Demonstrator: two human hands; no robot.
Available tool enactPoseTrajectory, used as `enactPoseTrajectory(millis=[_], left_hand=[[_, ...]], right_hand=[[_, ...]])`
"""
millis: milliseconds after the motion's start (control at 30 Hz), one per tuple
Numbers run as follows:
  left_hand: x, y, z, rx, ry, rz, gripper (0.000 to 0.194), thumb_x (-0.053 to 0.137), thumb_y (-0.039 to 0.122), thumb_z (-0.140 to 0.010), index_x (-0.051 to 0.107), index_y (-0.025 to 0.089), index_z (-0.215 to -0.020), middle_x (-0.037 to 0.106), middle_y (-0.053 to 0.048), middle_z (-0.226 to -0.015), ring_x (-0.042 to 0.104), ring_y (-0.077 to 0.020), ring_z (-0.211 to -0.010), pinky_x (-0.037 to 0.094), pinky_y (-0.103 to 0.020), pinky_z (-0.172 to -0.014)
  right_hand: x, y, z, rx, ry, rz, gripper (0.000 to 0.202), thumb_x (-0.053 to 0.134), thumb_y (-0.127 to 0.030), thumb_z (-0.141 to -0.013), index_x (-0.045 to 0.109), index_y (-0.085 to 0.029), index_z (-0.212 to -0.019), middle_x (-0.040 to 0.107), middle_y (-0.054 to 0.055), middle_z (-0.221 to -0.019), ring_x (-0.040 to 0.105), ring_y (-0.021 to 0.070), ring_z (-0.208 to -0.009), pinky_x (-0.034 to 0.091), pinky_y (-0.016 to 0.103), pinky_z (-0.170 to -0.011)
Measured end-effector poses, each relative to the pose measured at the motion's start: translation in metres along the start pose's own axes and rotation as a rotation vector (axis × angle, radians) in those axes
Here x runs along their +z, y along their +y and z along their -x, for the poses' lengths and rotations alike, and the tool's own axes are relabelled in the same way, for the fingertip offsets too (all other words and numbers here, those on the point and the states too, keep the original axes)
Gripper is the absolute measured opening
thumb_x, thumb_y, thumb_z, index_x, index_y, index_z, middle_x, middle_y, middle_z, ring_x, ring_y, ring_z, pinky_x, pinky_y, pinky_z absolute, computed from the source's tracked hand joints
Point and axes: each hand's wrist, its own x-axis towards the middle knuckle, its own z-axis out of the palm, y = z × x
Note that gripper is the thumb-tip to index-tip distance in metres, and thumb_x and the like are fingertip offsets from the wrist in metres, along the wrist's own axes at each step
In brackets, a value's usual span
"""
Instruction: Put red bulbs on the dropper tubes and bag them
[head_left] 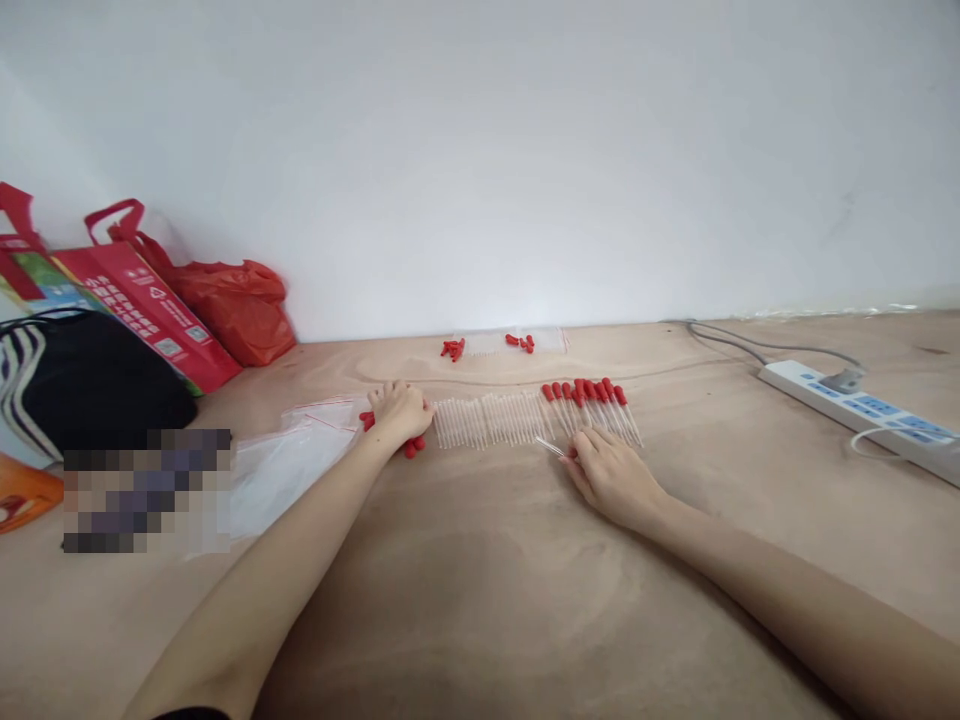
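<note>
1. Your left hand (400,410) is low over the loose red caps (414,446), fingers bent down; you cannot tell from this view how far its grip is open or whether it has hold of a cap.
2. Your right hand (607,475) has its grip closed, thumb and fingers pinching one clear tube (549,447), whose free end points left and away from you.
3. Between your hands, a row of bare tubes (487,421) lies side by side on the counter (465,570).
4. Just beyond your right hand lie the capped tubes (600,392), their red ends toward the wall (480,170).
5. Near that wall, more red caps (452,350) lie by a small clear bag (487,343).
6. Clear plastic bags (292,465) lie left of your left hand; a white power strip (870,415) lies well to your right.
</note>
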Motion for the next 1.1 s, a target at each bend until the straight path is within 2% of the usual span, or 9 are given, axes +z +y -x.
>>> enactPoseTrajectory(millis=[133, 233, 333, 433, 533, 633, 767, 933, 1100], left_hand=[[-0.009, 0.003, 0.005, 0.000, 0.128, 0.051, 0.021, 0.052, 0.035, -0.075, 0.064, 0.018, -0.071, 0.057, -0.013, -0.099, 0.042, -0.0345, -0.104, 0.032, -0.050, -0.083], [-0.013, 0.014, 0.026, 0.171, 0.283, 0.358, 0.015, 0.050, 0.030, -0.078, 0.057, 0.017, -0.077, 0.059, -0.008, -0.085, 0.051, -0.0255, -0.091, 0.040, -0.041, -0.078], [-0.004, 0.030, 0.058, 0.345, 0.147, 0.802, 0.010, 0.045, 0.027, -0.082, 0.048, 0.017, -0.082, 0.058, -0.001, -0.070, 0.056, -0.0148, -0.066, 0.046, -0.029, -0.063], [0.010, 0.041, 0.087, 0.478, -0.028, 1.009, 0.006, 0.045, 0.023, -0.083, 0.045, 0.017, -0.084, 0.059, -0.002, -0.078, 0.059, -0.0133, -0.073, 0.048, -0.026, -0.066], [0.015, 0.042, 0.102, 0.565, -0.098, 0.916, 0.006, 0.047, 0.017, -0.079, 0.048, 0.017, -0.084, 0.059, -0.003, -0.079, 0.058, -0.0139, -0.073, 0.049, -0.028, -0.066], [0.013, 0.040, 0.104, 0.641, -0.045, 0.745, 0.017, 0.052, 0.014, -0.073, 0.053, 0.017, -0.090, 0.060, -0.005, -0.086, 0.057, -0.0174, -0.081, 0.047, -0.034, -0.074], [0.017, 0.042, 0.100, 0.703, 0.019, 0.622, 0.033, 0.059, 0.027, -0.074, 0.056, 0.016, -0.105, 0.057, -0.011, -0.108, 0.052, -0.0241, -0.100, 0.042, -0.041, -0.086], [0.025, 0.048, 0.096, 0.673, 0.106, 0.545, 0.013, 0.052, 0.022, -0.080, 0.063, 0.019, -0.087, 0.061, -0.007, -0.103, 0.053, -0.0227, -0.098, 0.040, -0.041, -0.083], [0.021, 0.048, 0.098, 0.673, 0.095, 0.550, 0.012, 0.045, 0.019, -0.085, 0.057, 0.020, -0.085, 0.065, 0.000, -0.087, 0.057, -0.0165, -0.087, 0.029, -0.041, -0.092]], right_hand=[[0.002, 0.001, -0.001, -0.015, -0.028, -0.014, 0.019, 0.034, -0.024, -0.087, 0.046, -0.016, -0.073, 0.055, 0.006, -0.071, 0.048, 0.0183, -0.068, 0.029, 0.029, -0.063], [0.003, 0.000, -0.002, -0.025, -0.087, -0.085, 0.016, 0.035, -0.020, -0.086, 0.045, -0.016, -0.074, 0.055, 0.005, -0.073, 0.049, 0.0167, -0.066, 0.029, 0.029, -0.064], [0.003, -0.001, -0.001, -0.042, -0.103, -0.205, 0.016, 0.033, -0.017, -0.087, 0.046, -0.017, -0.077, 0.056, 0.004, -0.076, 0.050, 0.0151, -0.069, 0.029, 0.028, -0.067], [0.004, 0.000, 0.000, -0.069, -0.079, -0.271, 0.017, 0.032, -0.016, -0.087, 0.050, -0.016, -0.089, 0.057, 0.006, -0.083, 0.052, 0.0157, -0.075, 0.031, 0.029, -0.070], [0.003, 0.000, 0.001, -0.096, -0.061, -0.271, 0.023, 0.032, -0.015, -0.087, 0.052, -0.016, -0.099, 0.058, 0.008, -0.086, 0.052, 0.0168, -0.079, 0.031, 0.030, -0.072], [0.003, -0.001, 0.001, -0.119, -0.062, -0.260, 0.024, 0.033, -0.016, -0.087, 0.055, -0.017, -0.098, 0.058, 0.007, -0.084, 0.052, 0.0163, -0.078, 0.031, 0.031, -0.073], [0.002, -0.005, -0.001, -0.150, -0.078, -0.293, 0.024, 0.035, -0.017, -0.087, 0.056, -0.018, -0.099, 0.057, 0.006, -0.083, 0.051, 0.0154, -0.079, 0.028, 0.032, -0.077], [0.000, -0.010, -0.002, -0.155, -0.071, -0.321, 0.023, 0.036, -0.018, -0.087, 0.058, -0.019, -0.097, 0.058, 0.005, -0.083, 0.051, 0.0143, -0.079, 0.026, 0.033, -0.079], [-0.001, -0.011, -0.001, -0.148, -0.036, -0.356, 0.024, 0.036, -0.019, -0.088, 0.058, -0.018, -0.096, 0.059, 0.005, -0.083, 0.051, 0.0145, -0.079, 0.026, 0.034, -0.079]])
